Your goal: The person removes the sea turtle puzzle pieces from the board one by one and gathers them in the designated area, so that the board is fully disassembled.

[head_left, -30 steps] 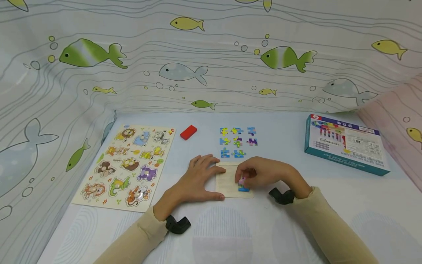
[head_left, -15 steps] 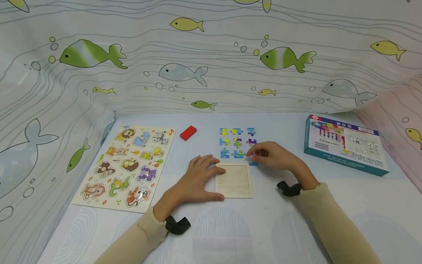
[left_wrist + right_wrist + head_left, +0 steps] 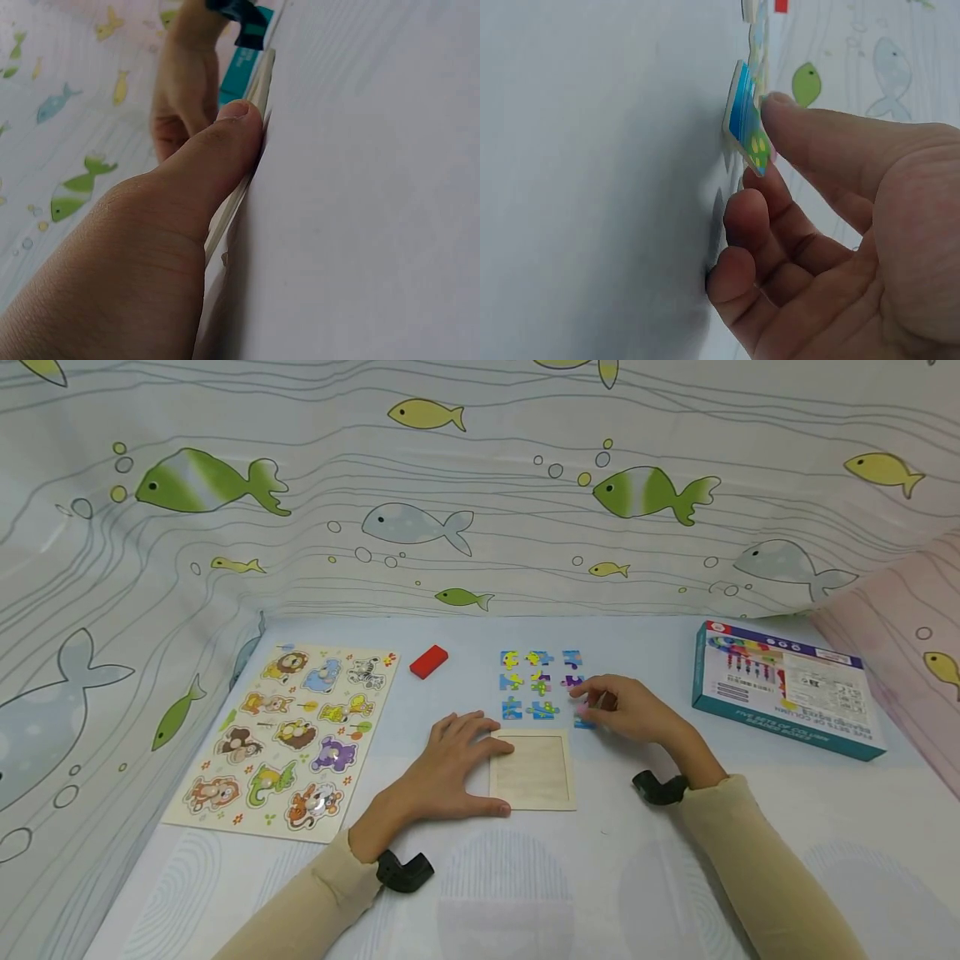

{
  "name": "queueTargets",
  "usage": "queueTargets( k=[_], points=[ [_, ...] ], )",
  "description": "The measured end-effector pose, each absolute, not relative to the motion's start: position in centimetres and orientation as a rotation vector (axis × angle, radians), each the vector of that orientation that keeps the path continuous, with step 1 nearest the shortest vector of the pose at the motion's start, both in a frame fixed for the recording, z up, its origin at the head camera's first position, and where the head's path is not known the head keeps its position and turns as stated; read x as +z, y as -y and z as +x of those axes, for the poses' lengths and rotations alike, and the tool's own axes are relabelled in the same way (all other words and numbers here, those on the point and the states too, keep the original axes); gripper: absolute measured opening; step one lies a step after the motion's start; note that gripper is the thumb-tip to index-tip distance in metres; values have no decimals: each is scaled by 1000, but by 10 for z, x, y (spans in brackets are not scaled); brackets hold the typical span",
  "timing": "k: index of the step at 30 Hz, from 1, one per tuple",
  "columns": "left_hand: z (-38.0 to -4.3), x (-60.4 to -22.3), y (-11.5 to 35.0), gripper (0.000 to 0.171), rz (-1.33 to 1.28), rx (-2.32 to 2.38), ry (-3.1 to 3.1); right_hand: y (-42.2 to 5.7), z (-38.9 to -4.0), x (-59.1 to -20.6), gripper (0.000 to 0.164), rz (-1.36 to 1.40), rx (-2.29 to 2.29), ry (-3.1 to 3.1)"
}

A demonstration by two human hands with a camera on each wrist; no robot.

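Observation:
A square wooden puzzle tray point(image 3: 531, 770) with a raised border lies bare in the middle of the table. My left hand point(image 3: 442, 770) rests on its left side with spread fingers; the thumb point(image 3: 238, 124) touches the tray's edge in the left wrist view. Right of the puzzle pieces, my right hand point(image 3: 626, 710) pinches a jigsaw piece point(image 3: 744, 112) between thumb and fingertips. The piece is blue, green and pink and stands tilted close to the tabletop. Loose jigsaw pieces point(image 3: 542, 710) lie in rows beyond the tray.
An animal puzzle board point(image 3: 300, 735) lies at the left. A red block point(image 3: 429, 662) sits between it and the pieces. At the back right is a teal-sided box point(image 3: 787, 689). Fish-printed cloth point(image 3: 525, 527) hangs behind and at the sides.
My right hand has moved from over the tray, back and to the right, carrying the jigsaw piece to the right end of the near row. My left hand has stayed put.

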State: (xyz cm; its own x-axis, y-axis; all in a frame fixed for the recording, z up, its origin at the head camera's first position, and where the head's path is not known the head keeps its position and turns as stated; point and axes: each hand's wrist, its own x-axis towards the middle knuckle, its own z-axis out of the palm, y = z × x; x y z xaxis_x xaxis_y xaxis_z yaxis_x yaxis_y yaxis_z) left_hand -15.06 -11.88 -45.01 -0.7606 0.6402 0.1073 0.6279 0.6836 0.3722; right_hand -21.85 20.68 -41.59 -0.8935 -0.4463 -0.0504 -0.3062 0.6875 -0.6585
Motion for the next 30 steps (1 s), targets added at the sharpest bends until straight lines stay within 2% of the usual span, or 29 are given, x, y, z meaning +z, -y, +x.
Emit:
queueTargets(
  k=[5,13,30],
  points=[
    [-151,-450,118,76,1077,610,-2854,-209,-219,-416,41,-591,-964,-2695],
    [-151,-450,118,75,1078,612,-2858,-209,-219,-419,28,-618,-912,-2705],
    [-150,-449,118,75,1061,585,-2854,-200,-218,-423,28,-627,-907,-2781]
  ],
)
